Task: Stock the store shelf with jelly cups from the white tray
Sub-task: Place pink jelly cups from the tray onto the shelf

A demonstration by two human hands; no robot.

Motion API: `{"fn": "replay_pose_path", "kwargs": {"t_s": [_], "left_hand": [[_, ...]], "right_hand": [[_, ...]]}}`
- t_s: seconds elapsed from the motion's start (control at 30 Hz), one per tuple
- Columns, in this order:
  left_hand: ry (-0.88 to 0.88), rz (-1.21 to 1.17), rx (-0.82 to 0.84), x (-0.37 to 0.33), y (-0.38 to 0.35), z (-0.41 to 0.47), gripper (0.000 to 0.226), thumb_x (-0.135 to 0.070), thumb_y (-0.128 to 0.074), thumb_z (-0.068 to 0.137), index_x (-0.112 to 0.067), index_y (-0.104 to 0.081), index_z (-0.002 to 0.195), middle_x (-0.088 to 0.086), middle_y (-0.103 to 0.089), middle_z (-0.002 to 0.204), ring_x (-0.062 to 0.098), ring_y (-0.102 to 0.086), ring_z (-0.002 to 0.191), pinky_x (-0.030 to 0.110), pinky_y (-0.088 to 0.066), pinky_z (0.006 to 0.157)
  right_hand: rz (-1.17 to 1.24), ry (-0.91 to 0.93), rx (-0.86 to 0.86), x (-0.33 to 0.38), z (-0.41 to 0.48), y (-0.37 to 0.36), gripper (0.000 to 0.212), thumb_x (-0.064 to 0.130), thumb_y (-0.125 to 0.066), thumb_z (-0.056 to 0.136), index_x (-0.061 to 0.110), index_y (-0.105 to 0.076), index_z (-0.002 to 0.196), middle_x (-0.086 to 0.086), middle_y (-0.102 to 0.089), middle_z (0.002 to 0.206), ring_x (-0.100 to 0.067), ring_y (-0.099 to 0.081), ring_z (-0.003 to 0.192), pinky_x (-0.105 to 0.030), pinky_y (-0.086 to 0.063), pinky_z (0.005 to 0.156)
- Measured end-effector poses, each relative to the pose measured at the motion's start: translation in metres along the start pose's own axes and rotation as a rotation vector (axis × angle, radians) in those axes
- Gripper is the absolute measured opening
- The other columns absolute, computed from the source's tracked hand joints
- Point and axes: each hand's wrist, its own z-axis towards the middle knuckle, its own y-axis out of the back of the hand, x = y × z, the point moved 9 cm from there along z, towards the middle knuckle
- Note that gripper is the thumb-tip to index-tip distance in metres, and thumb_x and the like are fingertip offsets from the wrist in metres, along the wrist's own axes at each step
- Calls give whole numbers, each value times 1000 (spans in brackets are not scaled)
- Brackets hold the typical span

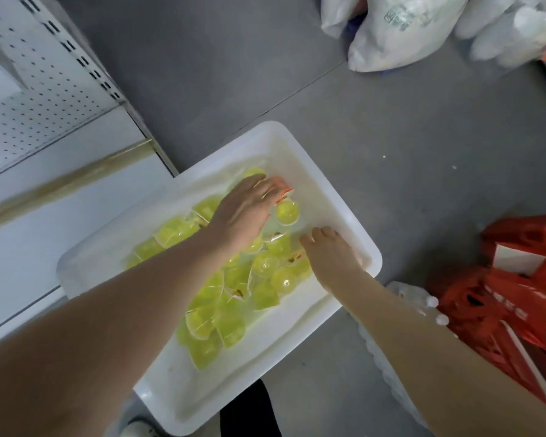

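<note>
While the white rectangular plastic tray (183, 392) is set on the grey floor (423, 152) beside the white perforated metal store shelf (44, 216), a large pile of translucent yellow-green jelly cups (230, 329) is seen spread from its near edge towards its far corner. No cup is seen on the visible shelf boards, so stocking is judged barely begun. The left hand (246, 212) is curled near the far corner around one cup, whose red-and-white lid shows at the fingertips (273, 184). The right hand (331, 253) is lowered at the right edge, fingers bent onto the cups; a grip cannot be confirmed.
</note>
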Motion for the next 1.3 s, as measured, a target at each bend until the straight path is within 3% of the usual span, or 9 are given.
{"fn": "replay_pose_path", "kwargs": {"t_s": [0.23,0.33,0.43,0.53,0.63,0.73,0.93,1.1,1.3], "left_hand": [[-157,220,23,-9,-27,35,43,-6,-36,79,-11,-67,109,8,-63,100,30,-60,91,40,-45,98],[-185,331,72,-8,-30,33,30,-9,-44,77,-16,-69,91,6,-58,86,28,-55,79,38,-48,79],[-188,339,119,2,-31,27,6,-11,-68,72,-16,-68,75,8,-59,92,28,-54,81,38,-45,80],[-196,323,125,5,-29,16,10,-15,-62,80,-18,-68,86,10,-64,102,30,-55,87,40,-44,87],[-139,282,115,6,-18,9,27,-9,-44,84,-18,-66,99,11,-64,93,31,-57,85,44,-43,94],[-92,198,144,8,-8,1,30,-9,-67,76,-19,-65,104,15,-60,98,33,-60,83,49,-39,102],[171,-194,25,27,26,-37,24,-26,-75,83,-23,-64,104,12,-47,120,27,-59,94,37,-54,75],[358,-399,46,41,34,-73,22,-30,-61,92,-24,-56,113,1,-60,119,28,-58,94,36,-47,78],[593,-546,116,51,29,-117,19,-36,-50,98,-31,-54,116,0,-62,108,20,-56,93,30,-42,76]], "right_hand": [[75,-6,-164,3,4,29,37,7,-64,83,14,-60,119,-15,-61,105,-36,-48,118,-36,-46,89],[63,5,26,3,4,10,45,2,-49,88,11,-45,132,-14,-58,115,-35,-38,125,-37,-38,98],[26,64,-102,8,6,24,39,3,-80,54,9,-67,90,-10,-63,73,-35,-60,86,-31,-51,69],[7,96,-222,9,4,26,30,-2,-70,38,14,-65,63,-3,-50,48,-30,-57,58,-26,-47,50],[18,123,-294,13,-3,32,30,2,-50,55,15,-69,74,-5,-55,57,-32,-60,68,-32,-49,58],[147,53,-334,8,-5,39,37,-5,-47,68,14,-66,94,-10,-62,76,-36,-62,77,-39,-51,62],[423,-34,-121,8,-1,25,29,0,-50,93,8,-48,120,-11,-52,111,-34,-55,93,-35,-38,74],[407,-110,-59,1,7,15,38,22,-49,93,18,-42,130,-12,-53,110,-37,-54,100,-45,-41,91],[462,-199,44,-3,-3,16,46,23,-62,89,18,-48,132,-15,-38,120,-39,-59,89,-39,-49,83]]}}
